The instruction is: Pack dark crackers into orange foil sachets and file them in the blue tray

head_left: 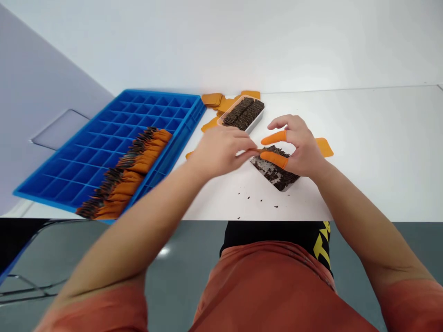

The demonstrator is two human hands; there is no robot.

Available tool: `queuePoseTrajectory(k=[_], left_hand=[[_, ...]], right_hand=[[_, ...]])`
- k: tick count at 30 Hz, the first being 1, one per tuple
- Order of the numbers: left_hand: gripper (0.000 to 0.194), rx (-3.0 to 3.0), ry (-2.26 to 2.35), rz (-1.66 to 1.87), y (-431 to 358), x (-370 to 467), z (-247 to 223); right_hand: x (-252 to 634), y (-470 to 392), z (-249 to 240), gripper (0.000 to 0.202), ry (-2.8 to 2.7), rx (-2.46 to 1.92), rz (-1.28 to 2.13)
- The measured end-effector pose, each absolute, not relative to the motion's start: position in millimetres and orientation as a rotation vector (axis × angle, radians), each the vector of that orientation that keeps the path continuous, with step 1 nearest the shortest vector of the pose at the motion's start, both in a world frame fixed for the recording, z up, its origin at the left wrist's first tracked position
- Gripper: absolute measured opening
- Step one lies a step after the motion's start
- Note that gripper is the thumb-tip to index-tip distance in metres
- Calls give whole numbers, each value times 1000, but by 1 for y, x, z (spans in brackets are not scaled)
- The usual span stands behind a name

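Note:
My left hand point(221, 150) pinches a thin orange piece point(260, 150) between thumb and fingers, left of my right hand. Orange covers sit on the thumb and index finger of my right hand point(294, 147); those two fingers are apart, with the thumb near the end of the orange piece. Below my hands is a tub point(282, 188) of dark brown flat pieces, partly hidden by my right hand. A second tub point(256, 121), filled with rows of dark pieces, stands behind my left hand.
At the left lies a blue divided tray point(79, 161), its near right compartments holding orange packets point(141, 161) with dark pieces. Flat orange packets point(212, 99) lie around the rear tub, and another orange packet point(324, 147) is right of my right hand. Dark crumbs point(276, 206) dot the table's front.

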State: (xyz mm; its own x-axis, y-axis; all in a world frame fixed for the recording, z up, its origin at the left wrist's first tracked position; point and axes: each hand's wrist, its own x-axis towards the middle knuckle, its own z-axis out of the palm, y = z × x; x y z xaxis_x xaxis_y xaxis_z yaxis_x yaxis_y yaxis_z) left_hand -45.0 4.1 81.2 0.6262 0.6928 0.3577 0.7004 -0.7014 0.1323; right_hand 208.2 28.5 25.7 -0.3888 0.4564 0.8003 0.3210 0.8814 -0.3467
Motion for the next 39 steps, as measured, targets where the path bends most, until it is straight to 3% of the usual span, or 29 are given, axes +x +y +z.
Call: queuePoseTrajectory(k=[8, 18, 23, 29, 35, 39], left_hand=[[36, -1856, -2258, -630, 41, -205, 147], [46, -1956, -2221, -846, 38, -253, 120], [50, -2016, -2451, -662, 47, -250, 118], [35, -2023, -2588, -251, 49, -253, 121], [44, -2171, -2590, -484, 53, -278, 109], [46, -2204, -2490, -457, 54, -277, 103]], right_hand=[[203, 26, 23, 13, -1987, -683, -40], [211, 23, 35, 15, -2067, -676, -30], [213, 23, 35, 20, -2140, -656, -47], [209, 17, 35, 21, -2170, -606, -93], [207, 12, 38, 29, -2167, -530, -160], [210, 14, 34, 20, -2216, -557, -7]])
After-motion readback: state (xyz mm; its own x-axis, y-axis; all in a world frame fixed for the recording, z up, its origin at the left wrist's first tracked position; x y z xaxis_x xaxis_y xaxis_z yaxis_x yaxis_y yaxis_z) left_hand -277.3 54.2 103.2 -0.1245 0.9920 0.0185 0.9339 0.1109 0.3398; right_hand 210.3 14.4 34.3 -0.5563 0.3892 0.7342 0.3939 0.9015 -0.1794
